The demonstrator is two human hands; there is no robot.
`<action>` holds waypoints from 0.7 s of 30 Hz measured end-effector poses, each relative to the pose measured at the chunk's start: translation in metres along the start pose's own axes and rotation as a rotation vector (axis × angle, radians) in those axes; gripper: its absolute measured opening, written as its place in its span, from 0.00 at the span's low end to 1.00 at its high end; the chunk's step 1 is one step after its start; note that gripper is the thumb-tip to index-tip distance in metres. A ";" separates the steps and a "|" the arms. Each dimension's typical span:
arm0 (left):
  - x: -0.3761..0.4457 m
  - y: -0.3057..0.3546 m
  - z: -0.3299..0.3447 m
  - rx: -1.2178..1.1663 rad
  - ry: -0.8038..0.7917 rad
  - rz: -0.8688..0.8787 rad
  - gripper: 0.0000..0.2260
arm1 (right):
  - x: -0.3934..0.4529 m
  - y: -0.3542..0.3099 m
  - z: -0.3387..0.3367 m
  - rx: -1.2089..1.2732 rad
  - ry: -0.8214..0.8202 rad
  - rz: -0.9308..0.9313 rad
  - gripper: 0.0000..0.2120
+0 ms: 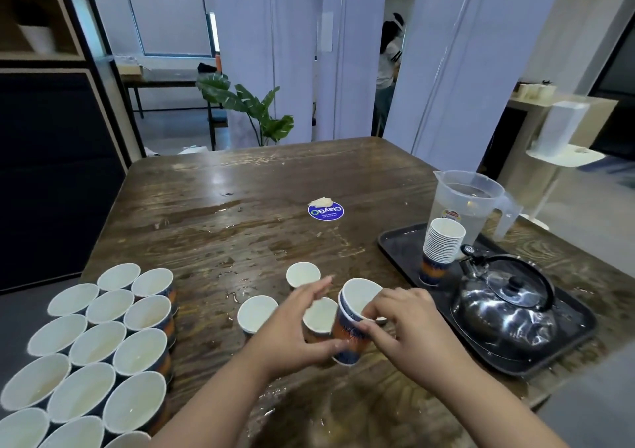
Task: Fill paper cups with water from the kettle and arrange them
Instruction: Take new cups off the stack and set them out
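- The dark, wet wooden table (pixel 213 207) carries everything; the places below are told from the black rectangular plastic tray (pixel 405 251) at its right side.
- A cluster of white-lined paper cups (pixel 103 348) stands upright well to the left of the tray, packed in touching rows at the table's left edge.
- A shiny dark metal kettle (pixel 505 313) with lid on and handle raised sits on the tray's near half.
- A clear plastic jug (pixel 464 207) holding water stands at the tray's far edge.
- A tall stack of nested paper cups (pixel 439 248) stands on the tray, between jug and kettle.
- Three single paper cups (pixel 257 313) stand left of the tray.
- Just left of the tray, the left hand (pixel 295 327) curls thumb and fingers round the orange-and-blue short cup stack (pixel 350 334), tilted.
- The right hand (pixel 405 324) pinches that stack's top cup rim with bent fingers.
- A round blue sticker (pixel 325 212) lies beyond, left of the jug.
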State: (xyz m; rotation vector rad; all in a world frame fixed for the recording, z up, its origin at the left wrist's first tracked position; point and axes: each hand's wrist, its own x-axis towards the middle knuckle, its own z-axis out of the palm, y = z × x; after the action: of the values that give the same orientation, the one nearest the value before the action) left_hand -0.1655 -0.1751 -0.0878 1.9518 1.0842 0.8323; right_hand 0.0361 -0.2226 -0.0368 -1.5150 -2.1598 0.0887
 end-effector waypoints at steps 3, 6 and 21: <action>0.001 0.001 0.018 -0.089 -0.071 -0.031 0.35 | -0.003 -0.006 -0.002 -0.011 0.116 -0.094 0.09; -0.001 -0.005 0.032 -0.181 -0.068 -0.084 0.30 | -0.010 -0.006 -0.002 0.055 0.173 -0.117 0.10; -0.017 -0.040 0.061 -0.203 -0.226 -0.172 0.40 | -0.036 0.008 0.006 0.817 0.099 0.400 0.37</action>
State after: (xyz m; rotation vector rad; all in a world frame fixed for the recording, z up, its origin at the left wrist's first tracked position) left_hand -0.1396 -0.1931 -0.1559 1.7094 0.9769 0.5885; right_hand 0.0496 -0.2510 -0.0572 -1.3584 -1.4169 0.8889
